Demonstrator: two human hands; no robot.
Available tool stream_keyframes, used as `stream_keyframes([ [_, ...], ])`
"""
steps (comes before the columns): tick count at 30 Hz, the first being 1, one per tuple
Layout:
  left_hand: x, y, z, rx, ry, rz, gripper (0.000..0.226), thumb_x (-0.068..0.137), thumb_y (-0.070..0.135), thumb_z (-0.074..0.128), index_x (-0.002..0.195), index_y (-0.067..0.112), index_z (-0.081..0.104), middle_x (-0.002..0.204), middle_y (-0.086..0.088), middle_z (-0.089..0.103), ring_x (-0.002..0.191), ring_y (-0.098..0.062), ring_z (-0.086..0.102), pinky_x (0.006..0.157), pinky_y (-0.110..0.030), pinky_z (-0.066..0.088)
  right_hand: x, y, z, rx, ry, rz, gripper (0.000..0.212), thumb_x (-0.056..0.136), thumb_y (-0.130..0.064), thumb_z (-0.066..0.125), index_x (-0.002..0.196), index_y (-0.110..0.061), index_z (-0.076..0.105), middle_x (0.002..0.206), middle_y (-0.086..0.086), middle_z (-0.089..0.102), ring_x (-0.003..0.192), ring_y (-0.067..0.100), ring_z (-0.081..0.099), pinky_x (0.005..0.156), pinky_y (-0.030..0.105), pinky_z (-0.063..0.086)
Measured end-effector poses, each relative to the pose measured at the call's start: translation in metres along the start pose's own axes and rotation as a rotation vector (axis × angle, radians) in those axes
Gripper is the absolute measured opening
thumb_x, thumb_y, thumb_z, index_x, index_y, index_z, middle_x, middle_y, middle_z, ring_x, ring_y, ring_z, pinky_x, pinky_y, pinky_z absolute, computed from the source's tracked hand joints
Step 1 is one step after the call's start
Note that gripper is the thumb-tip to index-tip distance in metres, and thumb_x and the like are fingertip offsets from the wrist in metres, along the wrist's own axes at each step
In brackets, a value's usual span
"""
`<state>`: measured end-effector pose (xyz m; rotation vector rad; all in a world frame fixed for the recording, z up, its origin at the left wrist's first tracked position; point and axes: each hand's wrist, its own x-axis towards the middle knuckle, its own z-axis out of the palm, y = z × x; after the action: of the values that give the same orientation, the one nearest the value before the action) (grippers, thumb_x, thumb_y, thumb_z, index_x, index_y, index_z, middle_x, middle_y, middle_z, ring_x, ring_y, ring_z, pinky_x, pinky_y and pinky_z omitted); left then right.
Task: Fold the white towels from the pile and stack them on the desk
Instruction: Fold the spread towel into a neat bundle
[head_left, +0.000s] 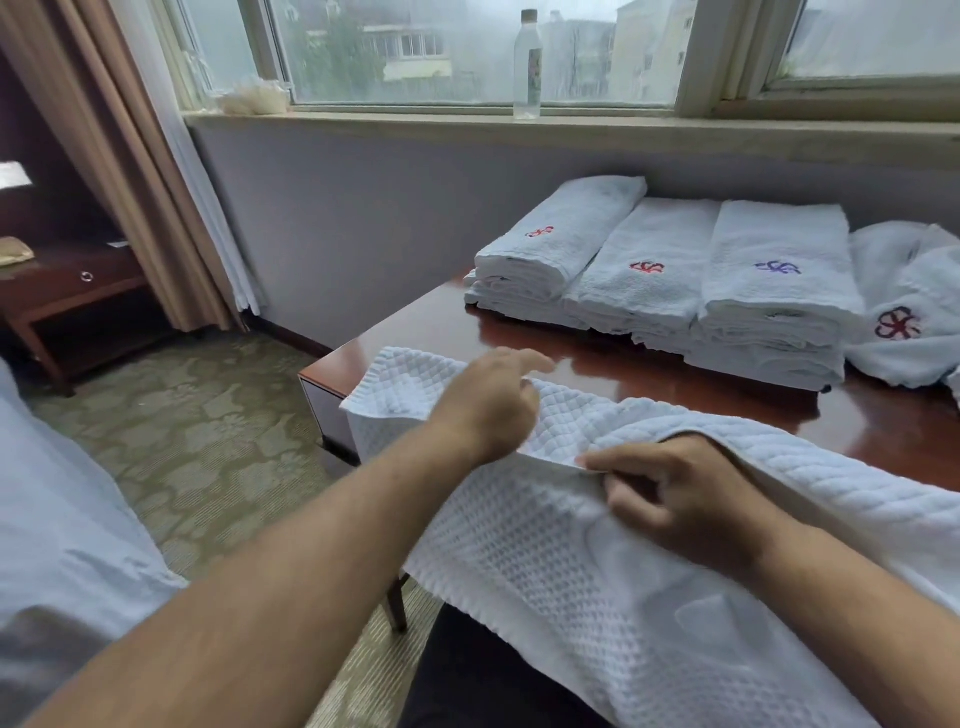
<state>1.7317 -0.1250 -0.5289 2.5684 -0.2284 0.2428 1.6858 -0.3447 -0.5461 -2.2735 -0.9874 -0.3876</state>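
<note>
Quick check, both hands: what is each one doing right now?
Left hand: fingers curled, gripping the far edge of the waffle towel.
Right hand: pinching the same towel's folded edge.

White waffle-weave towel (597, 545), reddish-brown desk (649, 374), seemingly floral green carpet (208, 415).

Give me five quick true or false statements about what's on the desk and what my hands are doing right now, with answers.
1. Both hands grip the waffle towel. True: left hand, right hand.
2. Folded towel stacks sit on the desk. True.
3. The bottle stands on the desk. False: it stands on the windowsill.
4. The waffle towel lies wholly on the desk. False: it hangs over the near edge.
5. The folded towels are plain. False: the top ones show embroidered marks.
</note>
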Motion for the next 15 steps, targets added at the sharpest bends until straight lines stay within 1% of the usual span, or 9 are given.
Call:
stream_keyframes([
  [2, 0.005, 0.012, 0.018, -0.001, -0.066, -0.013, 0.041, 0.101, 0.028, 0.039, 0.137, 0.031, 0.058, 0.148, 0.002, 0.052, 0.138, -0.017, 0.042, 0.117, -0.039, 0.03, -0.004, 0.002, -0.009, 0.02, -0.052, 0.087, 0.045, 0.074, -0.014, 0.058, 0.111, -0.032, 0.079, 0.081, -0.035, 0.069, 0.073, -0.015, 0.063, 0.068, 0.004, 0.044],
  [4, 0.004, 0.011, 0.032, 0.182, -0.126, -0.028, 0.046, 0.103, 0.04, 0.032, 0.146, 0.036, 0.047, 0.158, 0.004, 0.04, 0.147, -0.019, 0.029, 0.119, -0.043, 0.019, -0.01, 0.001, -0.019, 0.003, -0.198, 0.091, 0.06, 0.072, -0.018, 0.055, 0.125, -0.042, 0.069, 0.079, -0.044, 0.061, 0.072, -0.019, 0.058, 0.068, 0.0, 0.038],
  [6, 0.0, 0.005, 0.039, 0.249, -0.143, -0.014, 0.053, 0.102, 0.047, 0.026, 0.153, 0.038, 0.035, 0.164, 0.005, 0.027, 0.151, -0.018, 0.019, 0.121, -0.044, 0.01, -0.022, 0.003, -0.029, -0.035, -0.316, 0.072, 0.071, 0.076, -0.026, 0.055, 0.143, -0.049, 0.05, 0.101, -0.046, 0.057, 0.092, -0.023, 0.054, 0.081, 0.0, 0.036],
  [8, 0.0, 0.0, 0.041, 0.251, -0.142, 0.019, 0.06, 0.097, 0.052, 0.022, 0.154, 0.039, 0.03, 0.166, 0.005, 0.023, 0.152, -0.017, 0.016, 0.121, -0.045, 0.008, -0.038, 0.009, -0.042, -0.078, -0.381, 0.129, 0.069, 0.082, -0.041, 0.055, 0.145, -0.057, 0.031, 0.129, -0.035, 0.051, 0.116, -0.013, 0.05, 0.098, 0.012, 0.038],
  [10, 0.003, -0.002, 0.041, 0.27, -0.154, 0.055, 0.065, 0.093, 0.057, 0.019, 0.155, 0.04, 0.027, 0.166, 0.005, 0.021, 0.153, -0.016, 0.015, 0.121, -0.045, 0.008, -0.058, 0.021, -0.058, -0.14, -0.416, 0.181, 0.054, 0.084, -0.058, 0.048, 0.133, -0.062, 0.024, 0.128, -0.025, 0.053, 0.113, 0.0, 0.057, 0.099, 0.026, 0.044],
  [11, 0.005, -0.003, 0.042, 0.286, -0.164, 0.075, 0.067, 0.092, 0.06, 0.018, 0.156, 0.04, 0.026, 0.167, 0.005, 0.019, 0.153, -0.015, 0.014, 0.121, -0.045, 0.008, -0.068, 0.026, -0.066, -0.175, -0.442, 0.203, 0.049, 0.084, -0.065, 0.043, 0.127, -0.066, 0.021, 0.125, -0.03, 0.053, 0.11, -0.001, 0.057, 0.097, 0.024, 0.044],
  [12, 0.009, -0.004, 0.043, 0.307, -0.178, 0.094, 0.069, 0.091, 0.063, 0.017, 0.156, 0.04, 0.024, 0.167, 0.006, 0.018, 0.153, -0.014, 0.012, 0.123, -0.045, 0.008, -0.076, 0.031, -0.075, -0.192, -0.467, 0.224, 0.047, 0.083, -0.071, 0.038, 0.126, -0.071, 0.018, 0.125, -0.039, 0.05, 0.113, -0.009, 0.053, 0.096, 0.015, 0.039],
  [13, 0.012, -0.005, 0.043, 0.327, -0.195, 0.111, 0.072, 0.09, 0.065, 0.016, 0.157, 0.039, 0.022, 0.168, 0.006, 0.016, 0.154, -0.014, 0.01, 0.124, -0.045, 0.007, -0.083, 0.037, -0.082, -0.19, -0.476, 0.242, 0.049, 0.083, -0.076, 0.033, 0.129, -0.076, 0.016, 0.128, -0.051, 0.042, 0.119, -0.021, 0.043, 0.097, 0.004, 0.03],
  [15, 0.021, -0.005, 0.045, 0.35, -0.222, 0.143, 0.074, 0.089, 0.068, 0.014, 0.158, 0.04, 0.018, 0.168, 0.008, 0.013, 0.154, -0.012, 0.008, 0.124, -0.045, 0.006, -0.089, 0.047, -0.094, -0.196, -0.512, 0.299, 0.057, 0.082, -0.085, 0.023, 0.137, -0.079, 0.01, 0.136, -0.064, 0.014, 0.127, -0.035, 0.017, 0.103, -0.002, 0.013],
])
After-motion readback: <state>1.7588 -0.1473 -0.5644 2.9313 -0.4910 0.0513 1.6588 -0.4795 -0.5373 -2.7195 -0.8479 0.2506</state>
